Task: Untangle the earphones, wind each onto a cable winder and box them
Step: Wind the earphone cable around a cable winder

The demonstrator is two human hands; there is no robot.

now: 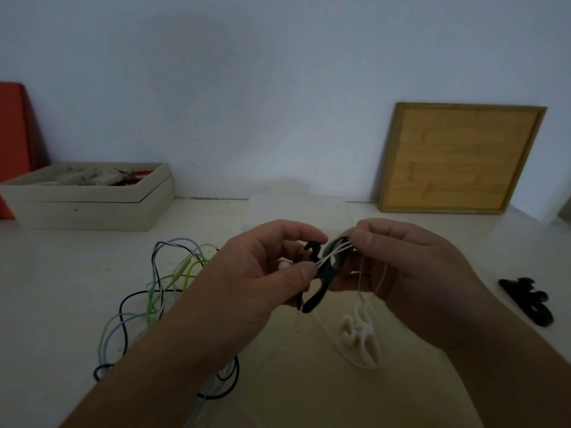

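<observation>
**Cable part-wound on a black winder**

Cable, thin and white point(335, 253), crosses the black cable winder point(327, 273) in a few strands, and I hold both above the middle of the table point(278, 381). My left hand point(262, 267) is closed on the winder, thumb pressing the strands against its near face, fingers curled behind it. A white earbud point(283, 265) peeks out just under that thumb. My right hand point(408, 264) pinches the cable at the winder's far tip, and the loose length hangs down from it towards the table.

I judge the cable to be very light, limp and a little springy: it will slide off the smooth plastic unless I keep it taut. The best hold is close to the winder, a short pinch between thumb and forefinger, never at the earbud joints, which look fragile. The winder itself seems stiff and is safest gripped by its flat middle.

A white cable winder point(361, 338) lies near, just below my right hand, and a spare black winder point(525, 301) lies well to the right. The tangle of green, blue and black earphones point(160, 288) lies to the left, partly under my left forearm. The wooden box point(86, 205) stands far left, well apart.
</observation>
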